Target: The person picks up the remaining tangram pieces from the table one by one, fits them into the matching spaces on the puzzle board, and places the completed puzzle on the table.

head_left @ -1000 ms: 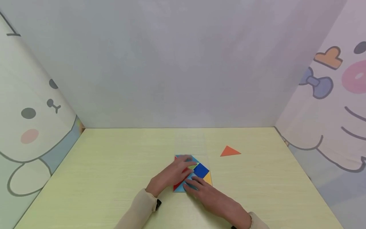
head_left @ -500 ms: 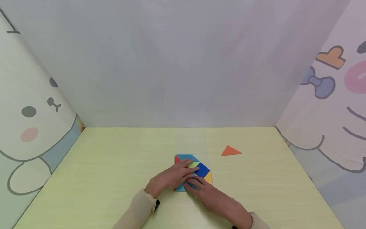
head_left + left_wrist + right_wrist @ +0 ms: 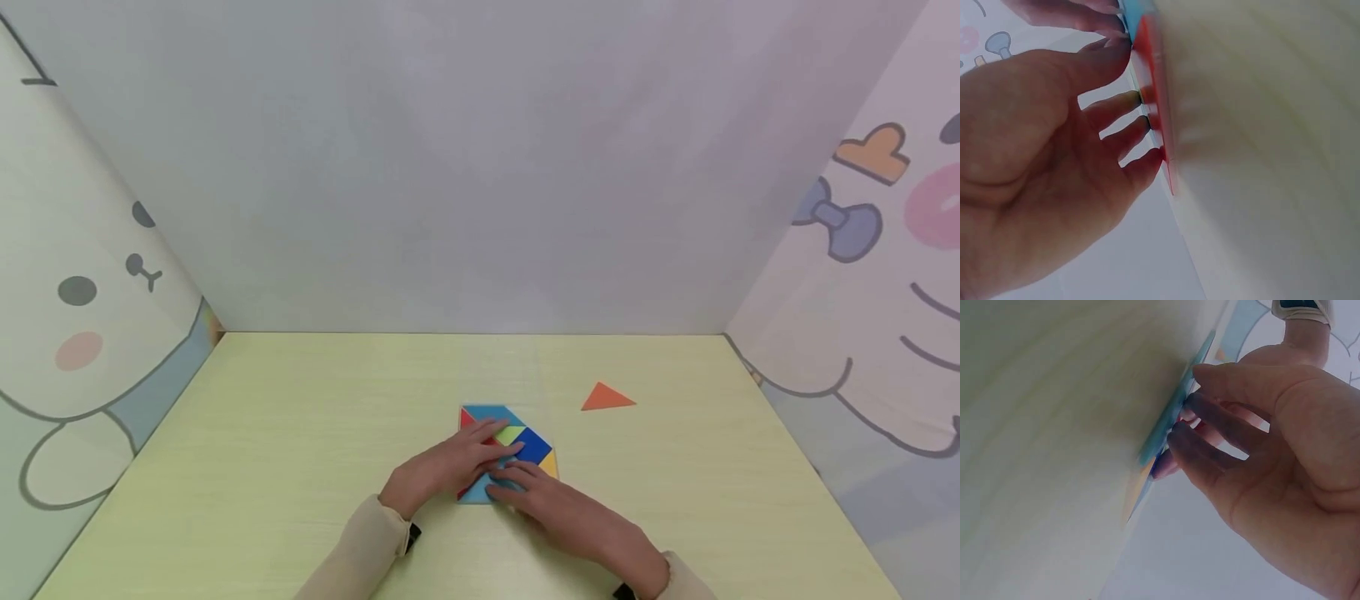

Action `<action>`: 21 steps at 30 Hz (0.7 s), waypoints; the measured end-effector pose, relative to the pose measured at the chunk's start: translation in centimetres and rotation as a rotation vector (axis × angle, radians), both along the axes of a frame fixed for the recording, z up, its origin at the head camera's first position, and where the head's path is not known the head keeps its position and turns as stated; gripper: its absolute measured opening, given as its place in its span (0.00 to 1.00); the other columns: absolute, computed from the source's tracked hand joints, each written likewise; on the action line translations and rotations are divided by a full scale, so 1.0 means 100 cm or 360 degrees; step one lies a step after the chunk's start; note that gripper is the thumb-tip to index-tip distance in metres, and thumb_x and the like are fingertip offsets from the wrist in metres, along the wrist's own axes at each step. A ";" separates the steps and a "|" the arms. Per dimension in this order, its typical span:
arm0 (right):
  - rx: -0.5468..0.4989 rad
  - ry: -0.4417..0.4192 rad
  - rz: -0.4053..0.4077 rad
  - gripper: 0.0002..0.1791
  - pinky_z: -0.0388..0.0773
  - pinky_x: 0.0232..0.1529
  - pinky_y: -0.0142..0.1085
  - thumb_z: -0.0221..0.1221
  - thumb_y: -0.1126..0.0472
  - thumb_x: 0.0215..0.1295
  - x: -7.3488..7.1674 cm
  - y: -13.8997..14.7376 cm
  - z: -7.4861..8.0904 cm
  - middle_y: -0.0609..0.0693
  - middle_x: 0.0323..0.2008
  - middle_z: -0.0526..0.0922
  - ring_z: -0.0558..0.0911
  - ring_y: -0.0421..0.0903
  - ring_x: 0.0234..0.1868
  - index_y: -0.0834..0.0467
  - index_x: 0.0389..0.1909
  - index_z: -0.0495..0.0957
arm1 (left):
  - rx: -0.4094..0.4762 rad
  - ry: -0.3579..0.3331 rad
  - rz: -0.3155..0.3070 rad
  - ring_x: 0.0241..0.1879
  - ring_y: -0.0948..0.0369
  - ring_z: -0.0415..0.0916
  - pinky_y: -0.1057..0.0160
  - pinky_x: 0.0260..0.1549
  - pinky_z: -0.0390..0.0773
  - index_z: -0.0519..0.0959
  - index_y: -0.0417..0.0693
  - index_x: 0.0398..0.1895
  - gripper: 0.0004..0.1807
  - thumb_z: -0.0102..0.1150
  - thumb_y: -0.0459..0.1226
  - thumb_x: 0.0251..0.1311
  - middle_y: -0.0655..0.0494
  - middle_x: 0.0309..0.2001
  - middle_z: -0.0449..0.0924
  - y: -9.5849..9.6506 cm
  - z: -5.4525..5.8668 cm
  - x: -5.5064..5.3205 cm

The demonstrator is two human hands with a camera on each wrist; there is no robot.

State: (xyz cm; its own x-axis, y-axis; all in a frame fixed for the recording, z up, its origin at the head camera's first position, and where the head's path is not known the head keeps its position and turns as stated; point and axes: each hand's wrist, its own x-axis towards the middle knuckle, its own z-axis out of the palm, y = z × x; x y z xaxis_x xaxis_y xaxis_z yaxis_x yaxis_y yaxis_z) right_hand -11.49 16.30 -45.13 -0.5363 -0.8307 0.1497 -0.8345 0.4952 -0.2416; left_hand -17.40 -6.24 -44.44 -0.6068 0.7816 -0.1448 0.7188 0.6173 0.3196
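In the head view, flat tangram pieces lie fitted together in the middle of the table. A light blue piece (image 3: 487, 412) is at the far edge, with a red piece (image 3: 467, 417) on the left, a lime green one (image 3: 512, 434), a dark blue one (image 3: 534, 447) and a yellow one (image 3: 551, 464) on the right. My left hand (image 3: 450, 464) touches the pieces with extended fingers, covering part of the red. Fingertips of my right hand (image 3: 566, 510) rest on the near light blue piece (image 3: 474, 492). The left wrist view shows fingertips along the red piece (image 3: 1152, 75).
An orange triangle (image 3: 607, 397) lies apart on the table (image 3: 315, 417), to the right of the assembled pieces. A grey wall (image 3: 465, 183) stands behind the table, and cartoon-printed panels (image 3: 97, 333) border both sides.
My left hand's fingers have drawn nearer, uncovering more of the far light blue piece. My right hand has shifted slightly right. The orange triangle stays where it lay.
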 end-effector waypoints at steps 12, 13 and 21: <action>-0.0177 -0.0034 -0.0147 0.21 0.80 0.57 0.39 0.64 0.70 0.69 -0.014 0.016 0.000 0.51 0.58 0.80 0.79 0.48 0.60 0.61 0.62 0.80 | 0.0121 -0.0093 0.0055 0.78 0.45 0.52 0.48 0.71 0.64 0.68 0.53 0.77 0.26 0.50 0.38 0.78 0.43 0.79 0.55 -0.003 -0.002 0.001; -0.0169 -0.0057 -0.0166 0.20 0.80 0.57 0.39 0.63 0.69 0.70 -0.015 0.017 0.001 0.51 0.58 0.80 0.79 0.48 0.60 0.62 0.62 0.79 | 0.0139 -0.0116 0.0072 0.78 0.45 0.52 0.48 0.71 0.64 0.68 0.53 0.76 0.26 0.51 0.38 0.78 0.43 0.79 0.56 -0.003 -0.002 0.001; -0.0137 -0.0200 -0.0320 0.21 0.82 0.55 0.41 0.62 0.68 0.71 -0.020 0.028 0.006 0.52 0.58 0.81 0.81 0.49 0.57 0.63 0.64 0.78 | 0.0144 -0.0133 0.0104 0.79 0.47 0.51 0.48 0.71 0.64 0.68 0.56 0.77 0.26 0.51 0.40 0.78 0.46 0.79 0.55 0.000 -0.005 -0.001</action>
